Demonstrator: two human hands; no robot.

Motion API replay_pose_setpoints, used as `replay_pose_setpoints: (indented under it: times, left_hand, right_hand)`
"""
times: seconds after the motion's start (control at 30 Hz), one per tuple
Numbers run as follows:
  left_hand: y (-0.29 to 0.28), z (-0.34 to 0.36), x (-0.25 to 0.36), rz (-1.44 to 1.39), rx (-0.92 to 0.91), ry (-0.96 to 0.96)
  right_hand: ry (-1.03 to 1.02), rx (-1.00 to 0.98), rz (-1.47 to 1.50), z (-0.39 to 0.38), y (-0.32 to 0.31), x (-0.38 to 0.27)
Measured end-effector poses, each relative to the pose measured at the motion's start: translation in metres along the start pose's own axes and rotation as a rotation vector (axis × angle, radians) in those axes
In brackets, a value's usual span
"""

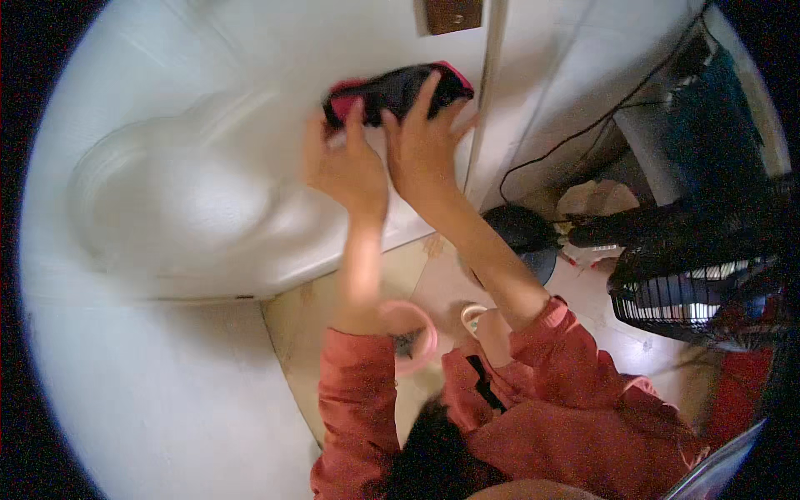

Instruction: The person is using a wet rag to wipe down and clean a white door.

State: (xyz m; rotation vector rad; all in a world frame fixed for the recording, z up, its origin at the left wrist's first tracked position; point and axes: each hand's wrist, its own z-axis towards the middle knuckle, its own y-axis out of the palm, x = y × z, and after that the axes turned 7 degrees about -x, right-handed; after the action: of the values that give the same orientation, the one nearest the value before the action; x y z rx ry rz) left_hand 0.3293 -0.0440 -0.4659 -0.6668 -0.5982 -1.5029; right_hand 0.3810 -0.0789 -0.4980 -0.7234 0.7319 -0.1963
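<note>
A black cloth (398,90) with pink-red parts is bunched against a white panelled surface (192,196) that looks like a door. My left hand (346,162) grips the left end of the cloth, its fingers slightly blurred. On the right part of the cloth lies my right hand (423,154), fingers spread over it and pressing it to the panel. Both arms are stretched up and forward in red sleeves. The palms and the cloth's underside are hidden.
Below my left forearm, a pink bucket (432,342) stands on the tiled floor (304,333). A black fan (692,292) is at the right, near a round dark object (525,242). A dark cable (575,133) runs along the wall. A brown fitting (452,15) sits near the panel's top edge.
</note>
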Motion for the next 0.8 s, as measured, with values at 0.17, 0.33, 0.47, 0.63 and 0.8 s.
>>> replay_pose_setpoints:
  times: [0.17,0.33,0.47,0.63,0.8]
  left_hand:
    - [-0.01,0.028,0.014,0.435,0.032,0.479]
    - [-0.036,0.042,-0.009,0.52,0.013,0.907]
    - [-0.028,-0.014,-0.036,0.562,-0.125,0.639]
    - [-0.021,-0.083,-0.101,0.581,-0.12,0.63]
    - [-0.033,-0.138,-0.151,0.604,-0.319,0.471]
  right_hand:
    - [-0.088,0.246,0.053,0.017,-0.016,-0.016]
    - [-0.253,0.5,-0.002,0.025,-0.005,-0.004]
    - [-0.175,0.411,-0.056,-0.002,0.037,0.03]
    - [-0.226,0.304,-0.108,-0.064,0.092,0.085]
    - [-0.067,0.042,-0.216,-0.115,0.128,0.121]
